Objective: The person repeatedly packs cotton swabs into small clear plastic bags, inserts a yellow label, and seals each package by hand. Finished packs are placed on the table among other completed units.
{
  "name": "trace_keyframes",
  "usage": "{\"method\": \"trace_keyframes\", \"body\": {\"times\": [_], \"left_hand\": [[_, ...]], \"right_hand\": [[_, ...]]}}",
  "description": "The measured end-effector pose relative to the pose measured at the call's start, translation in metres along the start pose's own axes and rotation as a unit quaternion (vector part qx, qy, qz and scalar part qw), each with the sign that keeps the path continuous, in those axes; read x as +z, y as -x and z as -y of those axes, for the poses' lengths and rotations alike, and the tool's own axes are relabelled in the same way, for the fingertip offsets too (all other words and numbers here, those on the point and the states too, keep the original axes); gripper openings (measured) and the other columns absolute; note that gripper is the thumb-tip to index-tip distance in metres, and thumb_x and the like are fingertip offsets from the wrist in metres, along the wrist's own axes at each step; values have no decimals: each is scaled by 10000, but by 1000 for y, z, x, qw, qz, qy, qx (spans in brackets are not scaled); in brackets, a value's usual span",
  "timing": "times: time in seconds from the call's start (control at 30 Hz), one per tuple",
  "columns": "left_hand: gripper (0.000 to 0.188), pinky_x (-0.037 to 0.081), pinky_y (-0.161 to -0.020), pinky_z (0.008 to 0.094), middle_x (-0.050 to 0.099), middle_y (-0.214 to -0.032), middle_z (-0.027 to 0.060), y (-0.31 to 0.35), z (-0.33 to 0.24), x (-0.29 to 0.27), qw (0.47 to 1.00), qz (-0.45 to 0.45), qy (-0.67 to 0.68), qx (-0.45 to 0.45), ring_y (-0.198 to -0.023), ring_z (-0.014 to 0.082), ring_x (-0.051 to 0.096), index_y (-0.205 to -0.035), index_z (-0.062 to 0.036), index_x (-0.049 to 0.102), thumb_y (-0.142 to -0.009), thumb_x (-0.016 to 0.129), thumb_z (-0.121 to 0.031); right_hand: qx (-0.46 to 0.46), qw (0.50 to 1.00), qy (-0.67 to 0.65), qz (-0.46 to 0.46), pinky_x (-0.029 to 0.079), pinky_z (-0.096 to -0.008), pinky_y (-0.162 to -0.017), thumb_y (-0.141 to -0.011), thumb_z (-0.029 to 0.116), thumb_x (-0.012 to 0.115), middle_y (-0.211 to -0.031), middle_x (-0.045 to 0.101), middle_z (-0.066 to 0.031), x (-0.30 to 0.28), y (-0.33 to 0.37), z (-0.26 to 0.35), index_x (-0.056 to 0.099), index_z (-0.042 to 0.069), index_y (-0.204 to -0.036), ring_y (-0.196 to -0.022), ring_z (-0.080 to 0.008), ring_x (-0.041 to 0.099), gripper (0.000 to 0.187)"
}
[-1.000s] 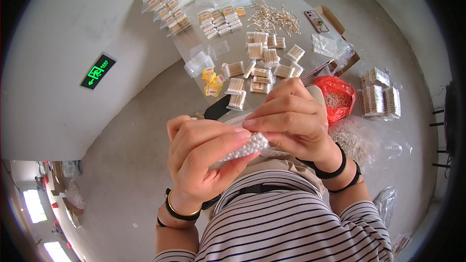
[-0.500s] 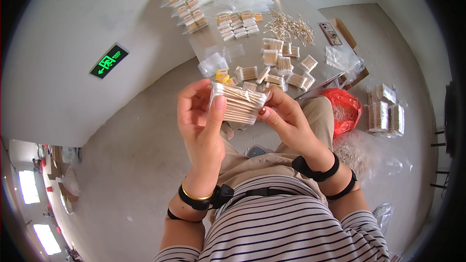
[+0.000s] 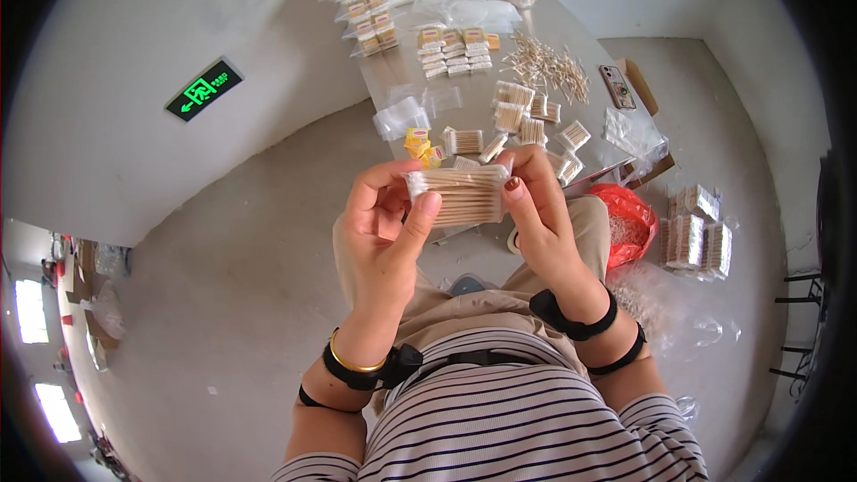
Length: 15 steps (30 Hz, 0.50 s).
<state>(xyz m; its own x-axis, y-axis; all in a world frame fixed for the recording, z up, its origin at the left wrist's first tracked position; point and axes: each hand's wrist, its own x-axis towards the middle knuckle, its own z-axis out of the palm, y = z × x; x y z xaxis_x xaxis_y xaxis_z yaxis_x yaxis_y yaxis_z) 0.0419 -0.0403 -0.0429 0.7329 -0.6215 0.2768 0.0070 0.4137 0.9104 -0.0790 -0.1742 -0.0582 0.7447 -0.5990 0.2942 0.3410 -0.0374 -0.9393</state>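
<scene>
A clear bag of cotton swabs [image 3: 462, 196] is held between my two hands in front of the table's near edge, its wooden sticks lying crosswise. My left hand [image 3: 382, 223] grips the left end, thumb across the front, by the white cotton tips. At the other end my right hand [image 3: 537, 214] pinches the bag, with thumb and fingers closed on the plastic. Just beyond, several more swab bundles [image 3: 509, 118] lie on the table. Small yellow cards [image 3: 418, 143] sit near my left fingertips.
The grey table [image 3: 397, 62] carries loose swabs [image 3: 546, 67], stacked packs [image 3: 455, 52], packs in clear bags [image 3: 366, 9], empty plastic bags [image 3: 402, 116] and a phone [image 3: 617, 87]. On the right, a red bag [image 3: 632, 223] of swabs and stacked bundles [image 3: 698, 228] stand on the floor.
The swab bag has shifted slightly right and turned more level. My right thumb has moved up onto its front face. The whole view has also shifted a little.
</scene>
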Motion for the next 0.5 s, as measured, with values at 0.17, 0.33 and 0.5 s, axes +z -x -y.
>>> {"method": "trace_keyframes", "body": {"times": [0.17,0.33,0.5], "left_hand": [[279,488,-723,240,687,-1051,51,-2,-12,-7,977,49,-175,110,-806,98,598,-1150,-42,702,-884,784,-43],[331,508,-702,250,686,-1024,64,-1,-34,3,935,86,-279,203,-833,144,688,-1157,-65,750,-832,799,-28],[392,549,-815,273,697,-1058,72,-2,-43,5,942,107,-262,182,-885,156,716,-1226,-44,719,-840,768,9]], "right_hand": [[-221,940,260,8,440,-332,-858,-832,81,803,-1045,581,-69,2,-13,33,654,60,-1120,-976,-209,538,324],[-229,910,344,38,417,-360,-804,-748,54,845,-1010,604,-65,4,-10,52,716,91,-982,-917,-249,548,270],[-209,930,300,24,420,-330,-811,-773,67,834,-975,619,-63,2,-9,52,710,72,-974,-916,-236,566,236]]}}
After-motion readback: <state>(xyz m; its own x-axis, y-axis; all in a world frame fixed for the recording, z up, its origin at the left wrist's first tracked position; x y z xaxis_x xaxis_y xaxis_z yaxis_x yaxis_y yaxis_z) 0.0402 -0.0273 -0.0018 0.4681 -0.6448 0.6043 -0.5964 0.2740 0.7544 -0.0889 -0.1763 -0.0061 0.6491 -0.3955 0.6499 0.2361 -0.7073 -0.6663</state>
